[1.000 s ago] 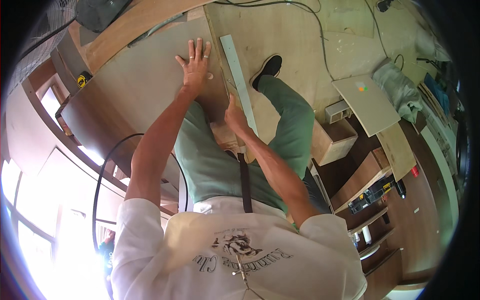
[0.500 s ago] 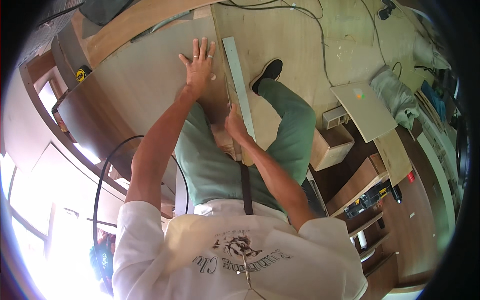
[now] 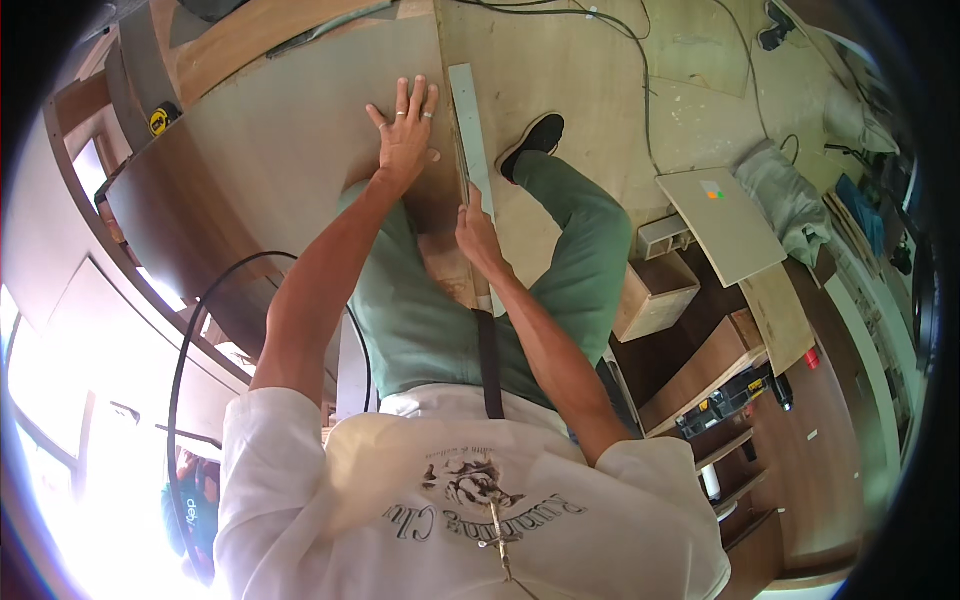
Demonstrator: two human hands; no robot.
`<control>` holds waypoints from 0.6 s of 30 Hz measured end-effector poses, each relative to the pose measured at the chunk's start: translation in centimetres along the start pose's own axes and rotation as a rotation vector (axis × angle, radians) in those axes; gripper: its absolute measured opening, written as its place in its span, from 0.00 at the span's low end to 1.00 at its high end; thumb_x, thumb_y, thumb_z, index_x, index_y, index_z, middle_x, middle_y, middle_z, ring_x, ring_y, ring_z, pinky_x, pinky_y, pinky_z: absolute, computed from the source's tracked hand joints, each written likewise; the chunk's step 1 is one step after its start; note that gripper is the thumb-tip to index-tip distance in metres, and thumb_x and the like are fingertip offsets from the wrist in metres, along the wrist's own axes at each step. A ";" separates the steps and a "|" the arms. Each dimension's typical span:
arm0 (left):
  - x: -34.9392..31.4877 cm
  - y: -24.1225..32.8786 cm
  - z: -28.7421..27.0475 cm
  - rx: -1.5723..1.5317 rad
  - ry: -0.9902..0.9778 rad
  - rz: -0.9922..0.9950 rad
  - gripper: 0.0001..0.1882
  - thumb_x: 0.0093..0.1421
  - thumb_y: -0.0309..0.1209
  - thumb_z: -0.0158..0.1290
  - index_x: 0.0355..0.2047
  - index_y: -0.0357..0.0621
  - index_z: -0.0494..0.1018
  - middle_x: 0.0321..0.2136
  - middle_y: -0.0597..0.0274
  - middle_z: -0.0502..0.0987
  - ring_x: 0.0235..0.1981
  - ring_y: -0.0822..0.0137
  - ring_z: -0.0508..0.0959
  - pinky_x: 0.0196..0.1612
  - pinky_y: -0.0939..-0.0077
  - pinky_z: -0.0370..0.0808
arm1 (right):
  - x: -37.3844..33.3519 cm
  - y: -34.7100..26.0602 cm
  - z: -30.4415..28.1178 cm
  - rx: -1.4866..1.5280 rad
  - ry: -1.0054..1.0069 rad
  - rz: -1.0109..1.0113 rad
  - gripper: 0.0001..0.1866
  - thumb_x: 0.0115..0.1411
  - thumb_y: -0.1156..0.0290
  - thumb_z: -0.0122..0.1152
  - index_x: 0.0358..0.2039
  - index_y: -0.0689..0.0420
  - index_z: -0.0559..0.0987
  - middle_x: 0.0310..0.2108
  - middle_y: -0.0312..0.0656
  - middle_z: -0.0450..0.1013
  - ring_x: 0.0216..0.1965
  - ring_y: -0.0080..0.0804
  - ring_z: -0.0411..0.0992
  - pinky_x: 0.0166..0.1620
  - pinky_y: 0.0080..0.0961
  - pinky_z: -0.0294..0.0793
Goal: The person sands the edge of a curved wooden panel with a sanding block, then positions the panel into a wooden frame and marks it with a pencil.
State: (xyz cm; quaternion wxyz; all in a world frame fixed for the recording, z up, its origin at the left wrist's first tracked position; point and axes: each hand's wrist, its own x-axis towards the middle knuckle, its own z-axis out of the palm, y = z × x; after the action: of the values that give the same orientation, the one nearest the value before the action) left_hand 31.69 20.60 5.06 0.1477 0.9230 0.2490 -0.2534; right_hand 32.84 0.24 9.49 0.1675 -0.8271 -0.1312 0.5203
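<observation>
My left hand (image 3: 405,142) lies flat with spread fingers on a large curved brown panel (image 3: 290,130), close to its right edge. A ring shows on that hand. Just right of the panel's edge, my right hand (image 3: 478,238) is closed with the thumb pointing away from me. Whatever it grips is narrow and mostly hidden by the fingers. Alongside the edge a long pale strip (image 3: 467,115) runs from beyond the right hand back toward it. The panel's near end comes between my legs.
A yellow tape measure (image 3: 163,118) rests at the panel's far left. On the right are an open wooden box (image 3: 655,298), a pale board (image 3: 722,225) and a black-and-yellow power tool (image 3: 725,402) on brown cabinet parts. Dark cables (image 3: 647,90) cross the floor. Another person (image 3: 195,495) is partly visible at lower left.
My right hand has slid slightly away from me along the panel's edge, its thumb now extended forward. My left hand stays flat on the panel. The whole view has shifted a little.
</observation>
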 end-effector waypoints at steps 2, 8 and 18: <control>0.0 -0.2 0.5 0.008 0.013 -0.011 0.64 0.40 0.54 0.68 0.71 0.52 0.43 0.71 0.63 0.39 0.72 0.53 0.39 0.57 0.20 0.57 | -0.3 -0.5 0.2 0.033 -0.006 -0.040 0.33 0.64 0.76 0.43 0.68 0.57 0.48 0.35 0.62 0.75 0.36 0.61 0.74 0.40 0.50 0.72; -0.1 -0.2 0.6 0.003 0.023 -0.013 0.64 0.39 0.52 0.69 0.71 0.52 0.43 0.71 0.63 0.40 0.72 0.53 0.39 0.56 0.20 0.57 | -0.5 -0.8 0.7 0.019 0.018 -0.119 0.35 0.65 0.77 0.41 0.70 0.54 0.42 0.26 0.64 0.73 0.30 0.60 0.74 0.34 0.48 0.71; -0.4 -0.7 0.8 0.033 -0.016 -0.036 0.63 0.40 0.52 0.69 0.70 0.51 0.44 0.71 0.62 0.42 0.72 0.52 0.41 0.56 0.21 0.59 | 0.5 0.0 1.1 0.021 -0.060 0.005 0.27 0.64 0.77 0.44 0.63 0.63 0.52 0.29 0.64 0.73 0.34 0.65 0.74 0.35 0.53 0.70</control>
State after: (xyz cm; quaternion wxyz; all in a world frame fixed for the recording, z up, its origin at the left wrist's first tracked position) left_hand 30.72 20.67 4.58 0.1297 0.9186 0.2601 -0.2677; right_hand 32.03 0.59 8.62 0.1709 -0.8095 -0.1287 0.5467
